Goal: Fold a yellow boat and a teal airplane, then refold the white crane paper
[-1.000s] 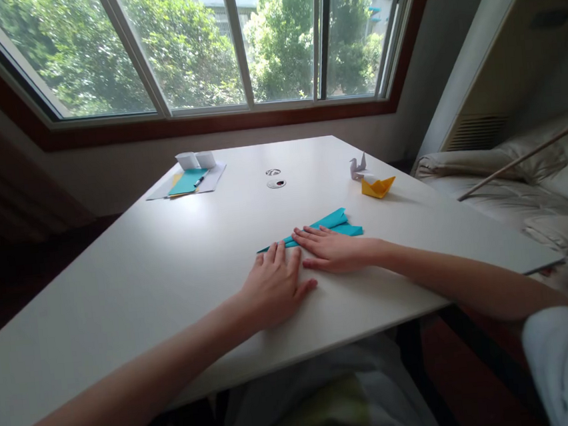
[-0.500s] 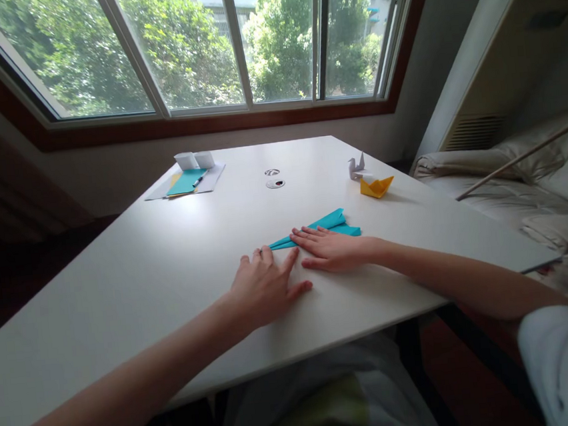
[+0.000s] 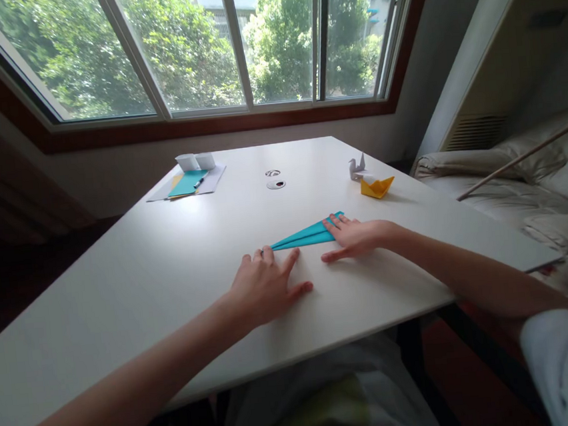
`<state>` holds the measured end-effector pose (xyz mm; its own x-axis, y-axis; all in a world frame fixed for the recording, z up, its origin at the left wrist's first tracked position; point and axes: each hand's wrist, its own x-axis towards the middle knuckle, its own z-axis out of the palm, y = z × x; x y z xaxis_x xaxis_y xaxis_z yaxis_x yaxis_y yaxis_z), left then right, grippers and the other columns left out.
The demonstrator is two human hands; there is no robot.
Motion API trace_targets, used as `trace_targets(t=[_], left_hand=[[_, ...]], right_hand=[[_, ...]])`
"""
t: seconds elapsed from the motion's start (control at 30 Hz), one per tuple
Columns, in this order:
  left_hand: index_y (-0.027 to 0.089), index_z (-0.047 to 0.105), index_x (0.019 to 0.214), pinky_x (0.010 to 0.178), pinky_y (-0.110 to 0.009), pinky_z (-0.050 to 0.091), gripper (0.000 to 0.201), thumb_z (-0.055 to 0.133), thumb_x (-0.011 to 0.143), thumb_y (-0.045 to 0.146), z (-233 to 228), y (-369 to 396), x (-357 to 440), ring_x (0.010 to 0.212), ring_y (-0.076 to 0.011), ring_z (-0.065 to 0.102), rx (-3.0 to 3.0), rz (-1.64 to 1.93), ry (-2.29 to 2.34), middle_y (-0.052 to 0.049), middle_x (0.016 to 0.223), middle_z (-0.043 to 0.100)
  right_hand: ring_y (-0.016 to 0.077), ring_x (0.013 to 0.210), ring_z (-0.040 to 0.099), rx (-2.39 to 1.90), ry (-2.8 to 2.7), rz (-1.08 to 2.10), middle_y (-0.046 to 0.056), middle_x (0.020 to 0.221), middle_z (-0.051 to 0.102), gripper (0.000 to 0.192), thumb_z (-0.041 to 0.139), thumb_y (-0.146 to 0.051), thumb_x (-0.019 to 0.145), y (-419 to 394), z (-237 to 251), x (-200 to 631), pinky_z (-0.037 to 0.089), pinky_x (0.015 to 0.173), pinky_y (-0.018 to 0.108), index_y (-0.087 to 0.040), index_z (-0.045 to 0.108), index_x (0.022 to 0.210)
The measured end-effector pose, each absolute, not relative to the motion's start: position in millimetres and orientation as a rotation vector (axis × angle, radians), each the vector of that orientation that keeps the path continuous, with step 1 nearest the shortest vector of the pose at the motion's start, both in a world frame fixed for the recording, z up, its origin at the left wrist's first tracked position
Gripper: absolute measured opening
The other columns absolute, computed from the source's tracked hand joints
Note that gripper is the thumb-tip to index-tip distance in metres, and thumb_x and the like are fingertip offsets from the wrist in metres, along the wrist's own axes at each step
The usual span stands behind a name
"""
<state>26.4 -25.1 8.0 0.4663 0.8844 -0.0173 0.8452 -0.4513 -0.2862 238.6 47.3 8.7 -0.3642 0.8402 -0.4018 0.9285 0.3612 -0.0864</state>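
Observation:
A blue paper plane [image 3: 304, 236], folded long and narrow, lies on the white table with its pointed tip to the left. My left hand [image 3: 267, 285] rests at that tip, fingers spread, the fingertips touching or just beside the paper. Across the wide right end, my right hand [image 3: 356, 234] lies with its fingers stretched out flat on the folds, thumb apart on the tabletop. Part of the wide end is hidden under the right hand's fingers.
At the right stand a yellow paper boat [image 3: 377, 188] and a grey paper crane [image 3: 358, 167]. Far left, coloured paper sheets [image 3: 188, 182] lie with a marker [image 3: 200, 181] and two white paper cups [image 3: 195, 161]. Round metal cable covers [image 3: 276, 184] sit mid-table.
My right hand has slid to the right along the blue paper, from its middle to its wide end, which now lies flatter. The left hand has stayed at the tip.

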Motion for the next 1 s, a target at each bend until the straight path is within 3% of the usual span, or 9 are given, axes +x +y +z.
trace_targets(t=[0.2,0.43,0.73,0.87,1.0], left_hand=[[0.023,0.040,0.133,0.075,-0.043,0.041,0.067,0.025,0.084,0.065,7,-22,22,0.091,-0.0322,0.056,-2.511,0.188,-1.502,-0.019,0.105,0.055],[0.015,0.047,0.119,0.078,-0.036,0.043,0.045,0.038,0.087,0.045,4,2,10,0.095,-0.0266,0.053,-2.591,-0.016,-1.611,-0.014,0.104,0.054],[0.016,0.042,0.120,0.074,-0.034,0.042,0.042,0.048,0.083,0.035,5,13,4,0.097,-0.0268,0.051,-2.668,-0.278,-1.589,-0.010,0.097,0.063],[0.022,0.049,0.110,0.064,-0.029,0.041,0.028,0.047,0.083,0.027,7,17,2,0.090,-0.0232,0.053,-2.635,-0.335,-1.470,-0.004,0.091,0.064],[0.022,0.056,0.098,0.060,-0.028,0.040,0.021,0.039,0.087,0.026,8,23,-2,0.081,-0.0208,0.056,-2.591,-0.327,-1.422,-0.003,0.079,0.064]], right_hand=[[0.0361,0.136,0.010,1.613,2.299,-0.356,0.022,0.149,0.007,0.114,0.030,-0.083,0.065,47,15,241,0.018,0.108,0.048,-0.005,0.005,0.144],[0.0363,0.129,0.030,1.639,2.525,-0.224,0.019,0.143,0.030,0.090,0.030,-0.073,0.075,58,6,245,0.027,0.103,0.049,-0.011,0.029,0.140],[0.0361,0.128,0.032,1.571,2.636,-0.150,0.018,0.140,0.036,0.095,0.033,-0.078,0.070,66,0,249,0.027,0.103,0.046,-0.012,0.033,0.139],[0.0361,0.127,0.032,1.500,2.686,-0.177,0.017,0.139,0.039,0.094,0.035,-0.078,0.070,70,5,253,0.027,0.103,0.047,-0.013,0.034,0.138],[0.0345,0.126,0.035,1.390,2.732,-0.325,0.014,0.140,0.036,0.097,0.050,-0.076,0.062,81,12,265,0.032,0.101,0.044,-0.019,0.033,0.139]])
